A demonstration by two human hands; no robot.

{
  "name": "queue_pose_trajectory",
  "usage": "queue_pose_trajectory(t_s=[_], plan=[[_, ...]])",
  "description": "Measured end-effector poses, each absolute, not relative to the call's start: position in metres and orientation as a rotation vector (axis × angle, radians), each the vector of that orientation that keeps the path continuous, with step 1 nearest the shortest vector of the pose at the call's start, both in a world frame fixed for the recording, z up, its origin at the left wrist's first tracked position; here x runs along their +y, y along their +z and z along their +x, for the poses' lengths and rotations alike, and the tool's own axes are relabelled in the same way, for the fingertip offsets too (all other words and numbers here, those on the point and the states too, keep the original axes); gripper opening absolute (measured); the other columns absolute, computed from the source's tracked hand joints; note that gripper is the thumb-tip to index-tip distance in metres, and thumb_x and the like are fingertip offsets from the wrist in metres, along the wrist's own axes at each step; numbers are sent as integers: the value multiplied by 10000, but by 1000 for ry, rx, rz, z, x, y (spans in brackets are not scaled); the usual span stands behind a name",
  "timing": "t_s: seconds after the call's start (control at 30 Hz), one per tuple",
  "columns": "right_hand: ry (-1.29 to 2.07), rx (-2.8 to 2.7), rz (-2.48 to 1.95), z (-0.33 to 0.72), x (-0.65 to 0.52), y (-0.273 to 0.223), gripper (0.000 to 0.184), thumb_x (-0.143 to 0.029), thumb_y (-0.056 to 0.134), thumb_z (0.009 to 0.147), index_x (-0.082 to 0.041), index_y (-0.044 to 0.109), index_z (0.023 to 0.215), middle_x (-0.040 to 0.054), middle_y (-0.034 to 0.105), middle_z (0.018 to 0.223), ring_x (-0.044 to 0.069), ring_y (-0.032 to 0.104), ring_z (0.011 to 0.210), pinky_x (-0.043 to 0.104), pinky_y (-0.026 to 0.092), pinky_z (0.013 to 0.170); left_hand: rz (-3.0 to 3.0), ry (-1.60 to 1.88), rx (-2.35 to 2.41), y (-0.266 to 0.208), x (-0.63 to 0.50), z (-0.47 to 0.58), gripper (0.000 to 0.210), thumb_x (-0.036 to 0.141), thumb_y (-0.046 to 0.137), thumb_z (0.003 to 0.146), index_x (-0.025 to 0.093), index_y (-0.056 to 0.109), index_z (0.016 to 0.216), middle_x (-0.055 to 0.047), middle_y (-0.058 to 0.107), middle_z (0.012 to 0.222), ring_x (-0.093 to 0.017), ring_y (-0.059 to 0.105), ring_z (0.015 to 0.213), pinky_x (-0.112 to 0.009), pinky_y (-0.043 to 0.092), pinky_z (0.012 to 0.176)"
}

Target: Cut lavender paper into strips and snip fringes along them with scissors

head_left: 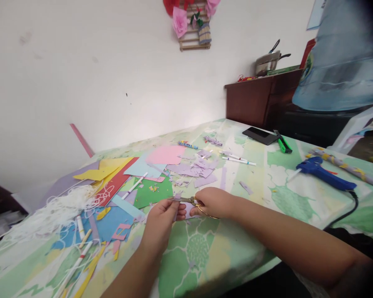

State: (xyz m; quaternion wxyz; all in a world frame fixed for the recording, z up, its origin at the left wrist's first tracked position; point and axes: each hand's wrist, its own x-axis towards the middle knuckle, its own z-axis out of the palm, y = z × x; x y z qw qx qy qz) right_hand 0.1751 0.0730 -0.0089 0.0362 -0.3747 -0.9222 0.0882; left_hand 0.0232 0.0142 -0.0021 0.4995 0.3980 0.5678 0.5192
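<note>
My right hand (209, 201) is closed around the gold handles of a pair of scissors (189, 200), whose blades point left toward my other hand. My left hand (164, 215) pinches a small piece of purple paper (177, 196) between thumb and fingers, right at the blades. Whether the blades are parted is too small to tell. Just beyond both hands lie purple paper scraps (199, 167), some with fringed cuts. A green sheet (152, 192) with tiny yellow bits on it is beside my left hand.
White string (62, 207) is heaped at left near blue paper (115, 223) and colored sheets. Markers (238, 160) lie at the back. On the right are a blue glue gun (326, 171) with a cord, a green cutter (284, 144) and a dark phone (259, 135).
</note>
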Motion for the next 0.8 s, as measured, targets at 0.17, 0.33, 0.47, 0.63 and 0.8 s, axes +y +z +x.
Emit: queue_pose_trajectory(t_s=[0.17,0.33,0.47,0.63,0.8], plan=[[262,-2826,-1170,174,73,-8,591,-640,232,654,-159,569,719,65,574,610,136,477,515,213,241,408,933,1279,1355,-1,14,24,138,245,558,600,111,545,631,-23,596,587,-83,542,522,-218,449,561],[261,-2821,-1189,174,75,-9,561,-619,255,667,-158,573,706,60,574,601,136,483,521,215,247,413,890,1234,1379,0,13,24,162,263,559,598,121,533,671,-19,589,590,-90,539,507,-224,451,520],[272,-2790,-1209,176,77,-13,541,-622,267,659,-170,562,690,43,566,601,129,475,516,211,242,407,903,1198,1383,1,13,23,186,290,566,587,127,536,673,-14,586,583,-89,530,492,-215,439,489],[284,-2791,-1194,178,75,-15,517,-612,278,662,-175,551,693,33,557,614,115,459,507,206,239,412,899,1294,1356,1,12,23,167,285,560,583,127,535,630,-9,579,569,-87,523,497,-224,439,513],[325,-2803,-1167,175,72,-12,551,-626,250,660,-163,546,702,37,548,611,112,447,506,207,238,414,961,1288,1351,-2,14,24,173,292,549,595,120,533,608,-14,577,560,-91,523,494,-230,441,518]])
